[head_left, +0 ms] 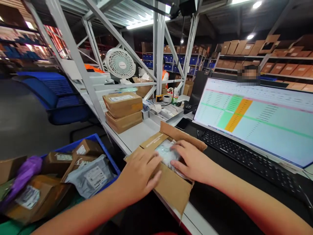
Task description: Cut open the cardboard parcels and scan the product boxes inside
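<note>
An open cardboard box (171, 189) lies at the near edge of the white bench, its flaps spread. A clear plastic bag with something pale inside (165, 152) fills the box. My left hand (139, 176) lies flat on the box's left side, fingers stretched toward the bag. My right hand (193, 161) presses down on the bag from the right, fingers extended and together.
Two sealed cardboard boxes (123, 111) are stacked farther back on the bench. A blue bin (107, 153) of parcels and grey mailers sits at the left. A monitor (256, 117) and black keyboard (244, 156) stand to the right. A white fan (120, 63), steel posts and tape lie behind.
</note>
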